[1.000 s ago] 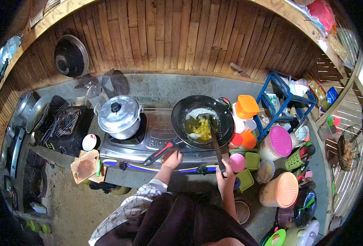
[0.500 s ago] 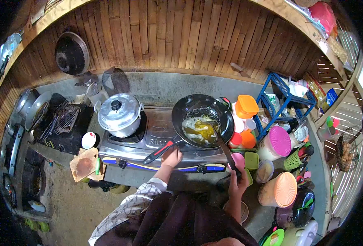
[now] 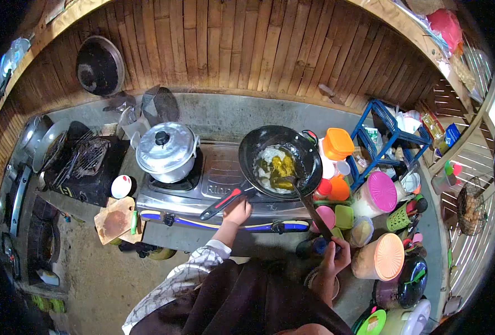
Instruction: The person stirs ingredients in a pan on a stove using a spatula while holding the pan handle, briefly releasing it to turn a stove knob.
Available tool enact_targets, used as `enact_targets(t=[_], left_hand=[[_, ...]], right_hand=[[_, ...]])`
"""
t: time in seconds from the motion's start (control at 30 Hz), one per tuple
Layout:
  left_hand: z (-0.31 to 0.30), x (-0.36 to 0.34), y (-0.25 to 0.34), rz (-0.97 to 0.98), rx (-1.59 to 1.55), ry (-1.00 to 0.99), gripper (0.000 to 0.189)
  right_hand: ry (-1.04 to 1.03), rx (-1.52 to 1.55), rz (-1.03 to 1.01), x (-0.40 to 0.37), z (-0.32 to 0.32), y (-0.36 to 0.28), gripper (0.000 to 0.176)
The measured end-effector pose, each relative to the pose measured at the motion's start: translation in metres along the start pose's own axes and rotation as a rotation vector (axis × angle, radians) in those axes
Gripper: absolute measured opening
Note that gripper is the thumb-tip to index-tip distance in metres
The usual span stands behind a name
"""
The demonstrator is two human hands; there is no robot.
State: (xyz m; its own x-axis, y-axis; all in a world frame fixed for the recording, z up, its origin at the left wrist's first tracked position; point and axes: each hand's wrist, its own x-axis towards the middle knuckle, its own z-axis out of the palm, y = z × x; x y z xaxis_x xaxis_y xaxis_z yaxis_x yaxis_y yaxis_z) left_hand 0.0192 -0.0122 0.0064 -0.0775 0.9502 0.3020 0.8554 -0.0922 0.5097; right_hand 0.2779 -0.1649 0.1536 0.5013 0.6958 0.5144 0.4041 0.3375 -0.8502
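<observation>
A black wok (image 3: 248, 153) sits on the stove's right side, holding bubbling oil with yellow and whitish food (image 3: 281, 166). My right hand (image 3: 336, 258) is closed round the handle of a long spatula (image 3: 313, 212), whose blade lies in the oil. Beside the wok's black and red handle (image 3: 220, 204), over the stove's front, my left hand (image 3: 237, 212) has its fingers curled in; what they hold, if anything, is hidden.
A lidded silver pot (image 3: 167, 153) stands on the stove's left side. Cutting boards (image 3: 113, 222) and a small white bowl (image 3: 121, 186) lie farther left. To the right are an orange container (image 3: 338, 143), a blue rack (image 3: 379, 146) and pink-lidded (image 3: 381, 191) and peach-lidded (image 3: 389, 257) tubs.
My right hand has moved down and right with the spatula, and its blade sits lower in the wok. The food has bunched together. The view has shifted slightly.
</observation>
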Motion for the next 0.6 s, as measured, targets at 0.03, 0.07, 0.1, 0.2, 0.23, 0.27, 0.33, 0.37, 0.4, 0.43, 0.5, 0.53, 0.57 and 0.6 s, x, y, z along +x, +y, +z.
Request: enact_targets(t=[0.03,0.07,0.1,0.2,0.23,0.27,0.33,0.37,0.4,0.43,0.5,0.53,0.57,0.6], left_hand=[[-0.001,0.000,0.000,0.017,-0.009,-0.008,0.030],[-0.002,0.001,0.001,0.020,-0.010,-0.009,0.030],[-0.003,0.002,0.002,0.005,0.001,-0.031,0.030],[-0.009,0.000,0.005,-0.010,-0.001,-0.065,0.029],[-0.011,0.002,0.006,-0.011,-0.016,-0.072,0.029],[-0.004,0.002,0.001,0.000,-0.019,-0.082,0.028],[0.002,0.001,-0.002,0.002,-0.014,-0.059,0.028],[0.005,0.001,-0.004,0.000,-0.011,-0.039,0.028],[0.007,0.001,-0.006,0.007,0.007,-0.051,0.030],[0.008,0.002,-0.008,0.006,0.008,-0.050,0.030],[0.009,0.000,-0.008,0.047,0.018,-0.003,0.033],[0.008,-0.001,-0.007,0.012,0.008,-0.062,0.037],[0.007,0.000,-0.007,0.007,0.011,-0.069,0.037],[0.008,0.001,-0.007,0.013,0.030,-0.076,0.037]], right_hand=[[-0.024,-0.006,-0.058,0.001,0.005,-0.005,0.009],[-0.049,-0.012,-0.116,0.003,0.010,-0.009,0.009],[-0.047,-0.013,-0.115,0.004,0.014,-0.014,0.009],[-0.147,-0.084,-0.149,0.005,0.022,-0.015,0.013],[-0.144,-0.081,-0.149,0.004,0.026,-0.012,0.013],[-0.202,-0.083,-0.076,0.004,0.029,-0.010,0.014],[-0.278,-0.089,-0.109,0.006,0.039,-0.003,0.018],[-0.276,-0.087,-0.110,0.005,0.043,-0.003,0.018],[-0.339,-0.049,-0.005,0.004,0.048,-0.004,0.020],[-0.405,-0.010,0.103,0.003,0.053,-0.003,0.022],[-0.438,0.053,0.103,0.001,0.063,0.005,0.026],[-0.468,-0.003,0.110,0.001,0.067,0.005,0.028],[-0.496,-0.059,0.119,0.000,0.070,0.005,0.030],[-0.499,-0.060,0.126,-0.002,0.073,0.006,0.030]])
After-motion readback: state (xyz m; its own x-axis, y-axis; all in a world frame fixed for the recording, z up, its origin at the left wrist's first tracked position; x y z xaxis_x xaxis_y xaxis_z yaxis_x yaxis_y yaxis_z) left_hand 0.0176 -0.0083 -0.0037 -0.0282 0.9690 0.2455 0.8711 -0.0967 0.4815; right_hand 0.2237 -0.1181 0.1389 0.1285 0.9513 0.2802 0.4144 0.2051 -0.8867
